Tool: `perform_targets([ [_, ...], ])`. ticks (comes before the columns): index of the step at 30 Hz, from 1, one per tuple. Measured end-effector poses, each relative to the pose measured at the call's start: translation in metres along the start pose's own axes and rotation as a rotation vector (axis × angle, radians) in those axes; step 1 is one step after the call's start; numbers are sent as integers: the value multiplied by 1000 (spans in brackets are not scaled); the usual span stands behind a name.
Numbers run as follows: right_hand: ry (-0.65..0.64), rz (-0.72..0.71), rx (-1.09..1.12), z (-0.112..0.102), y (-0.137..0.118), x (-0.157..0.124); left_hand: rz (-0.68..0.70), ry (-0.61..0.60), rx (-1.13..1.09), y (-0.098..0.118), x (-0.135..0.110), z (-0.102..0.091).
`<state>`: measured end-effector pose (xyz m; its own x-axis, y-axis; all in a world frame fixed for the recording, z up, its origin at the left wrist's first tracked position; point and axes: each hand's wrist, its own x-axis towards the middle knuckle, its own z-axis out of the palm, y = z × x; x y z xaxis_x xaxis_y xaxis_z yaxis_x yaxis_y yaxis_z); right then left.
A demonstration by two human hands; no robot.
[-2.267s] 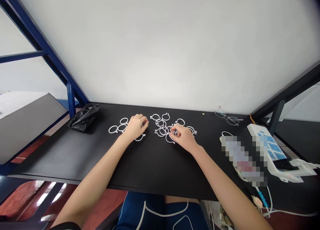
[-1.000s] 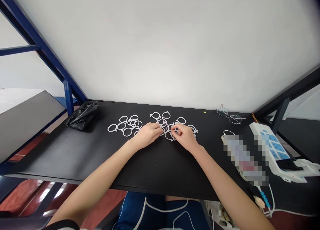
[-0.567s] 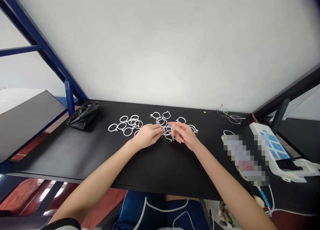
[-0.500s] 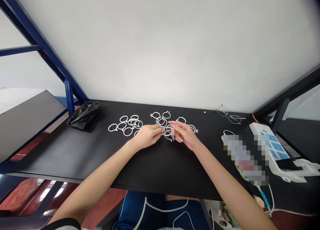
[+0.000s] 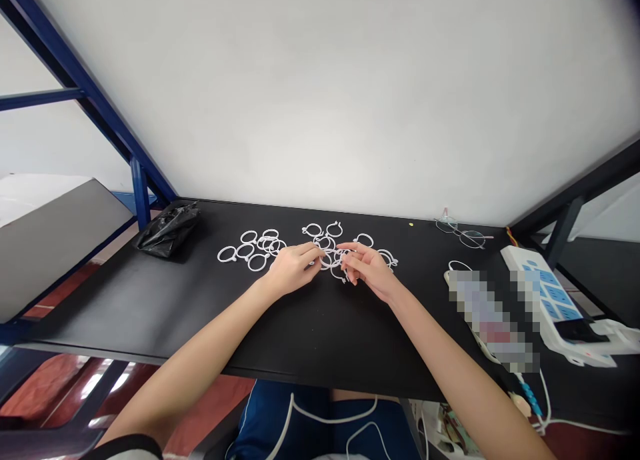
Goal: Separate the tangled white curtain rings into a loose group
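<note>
Both hands are close together over the black tabletop [image 5: 300,340], among loose white plastic rings with small eyelets. My left hand [image 5: 294,268] is closed, its thumb and fingertips pinching a white ring [image 5: 329,267] at its left side. The fingers of my right hand [image 5: 370,270] are bent together at the right of the same ring, index finger stretched out; they partly hide what they grip. More rings lie behind and around my right hand, including one ring [image 5: 363,235] just beyond it. Left of my left hand sits another group of rings [image 5: 257,271], some overlapping.
A crumpled black plastic bag [image 5: 170,232] lies at the back left. Eyeglasses [image 5: 472,239] rest near the wall on the right. A phone [image 5: 493,320], blurred out, and a white power strip [image 5: 545,293] with cables occupy the right side. Blue metal posts [image 5: 140,187] frame the left.
My left hand has turned slightly and its fingertips have lifted a little. The right fingers have curled in more. The other rings lie as before.
</note>
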<state>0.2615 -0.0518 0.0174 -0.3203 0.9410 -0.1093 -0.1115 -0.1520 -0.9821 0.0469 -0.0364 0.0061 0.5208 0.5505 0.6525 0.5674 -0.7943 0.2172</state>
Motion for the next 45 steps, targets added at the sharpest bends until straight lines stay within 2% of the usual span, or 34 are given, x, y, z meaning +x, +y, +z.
perform_targets([
  [4,-36,0,-4,2,3,1,19,82,-3,-1,-1,2],
  [8,4,-53,16,3,6,1,13,104,-23,1,-1,-1],
  [13,31,-96,18,4,7,1,22,-23,-231,1,-2,-6],
  [15,27,-117,4,6,8,1,-30,-81,-370,2,-2,-4],
  [17,17,-151,-25,10,10,0,-142,-106,-496,5,-2,0],
  [20,34,-253,-135,18,16,-4,-283,-63,-592,11,-2,9],
  [22,49,-363,-290,24,21,-9,-312,-6,-616,14,-3,12],
  [26,46,-551,-657,31,30,-18,-270,82,-554,16,-4,12],
  [31,32,-605,-872,34,33,-19,-215,96,-537,17,-4,9],
  [36,-10,-656,-875,35,37,-20,-181,109,-587,20,-4,9],
  [45,15,-731,-858,34,41,-19,-157,126,-610,19,-5,10],
])
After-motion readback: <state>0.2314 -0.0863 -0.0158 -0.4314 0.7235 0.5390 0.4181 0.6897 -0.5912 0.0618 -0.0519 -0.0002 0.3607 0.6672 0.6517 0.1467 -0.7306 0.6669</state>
